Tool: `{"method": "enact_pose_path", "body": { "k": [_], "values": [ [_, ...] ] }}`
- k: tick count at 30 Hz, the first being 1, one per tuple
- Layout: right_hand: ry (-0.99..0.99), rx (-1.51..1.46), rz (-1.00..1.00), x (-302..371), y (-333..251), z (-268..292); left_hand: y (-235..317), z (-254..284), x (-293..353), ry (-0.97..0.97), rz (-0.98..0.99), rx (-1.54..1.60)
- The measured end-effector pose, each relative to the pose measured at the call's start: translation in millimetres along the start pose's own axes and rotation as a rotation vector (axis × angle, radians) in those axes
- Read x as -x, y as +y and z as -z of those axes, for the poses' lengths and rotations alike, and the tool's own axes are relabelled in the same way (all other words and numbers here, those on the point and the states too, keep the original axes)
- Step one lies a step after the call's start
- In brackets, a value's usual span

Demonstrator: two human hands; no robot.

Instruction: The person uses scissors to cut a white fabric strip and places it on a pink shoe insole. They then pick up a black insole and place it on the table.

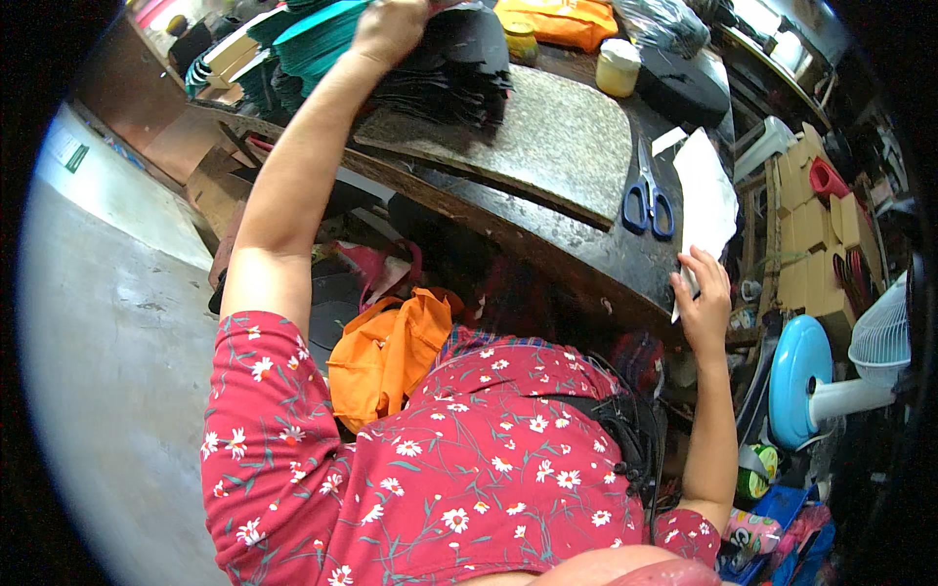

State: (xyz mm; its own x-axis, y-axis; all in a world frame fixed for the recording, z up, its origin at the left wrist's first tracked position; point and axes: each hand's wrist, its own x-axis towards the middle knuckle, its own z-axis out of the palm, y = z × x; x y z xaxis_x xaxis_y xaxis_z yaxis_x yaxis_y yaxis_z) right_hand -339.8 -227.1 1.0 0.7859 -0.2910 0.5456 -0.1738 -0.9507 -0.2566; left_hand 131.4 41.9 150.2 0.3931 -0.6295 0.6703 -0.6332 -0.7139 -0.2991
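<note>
My left hand [390, 31] reaches to the far side at the upper edge of the view, over the stacks of cut sheets. Its fingers are mostly hidden, so any grip cannot be made out. Beside it are a teal stack [318, 47] and a black stack [445, 73] of thin pieces. My right hand [704, 301] rests at the table's right front corner, fingers apart, touching the near end of a white sheet [705, 190]. Blue-handled scissors [647, 203] lie left of that sheet, blades pointing away.
A speckled grey slab [572, 132] lies on the dark table [547, 220]. Behind it stand a white jar [618, 68], a yellowish jar [521, 44], an orange bag [562, 21] and a black roll [684, 88]. A blue-based fan [799, 381] and cardboard boxes [806, 220] are at right.
</note>
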Motion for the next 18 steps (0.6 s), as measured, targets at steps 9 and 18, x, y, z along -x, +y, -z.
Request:
{"method": "enact_pose_path", "body": {
  "k": [9, 18],
  "values": [
    [0.021, -0.011, 0.013, -1, -1, -1, 136, 86, 57, 0.44, -0.368, 0.418],
    [-0.004, -0.01, -0.002, 0, 0, -1, 220, 42, 140, -0.245, -0.415, 0.506]
  ]
}}
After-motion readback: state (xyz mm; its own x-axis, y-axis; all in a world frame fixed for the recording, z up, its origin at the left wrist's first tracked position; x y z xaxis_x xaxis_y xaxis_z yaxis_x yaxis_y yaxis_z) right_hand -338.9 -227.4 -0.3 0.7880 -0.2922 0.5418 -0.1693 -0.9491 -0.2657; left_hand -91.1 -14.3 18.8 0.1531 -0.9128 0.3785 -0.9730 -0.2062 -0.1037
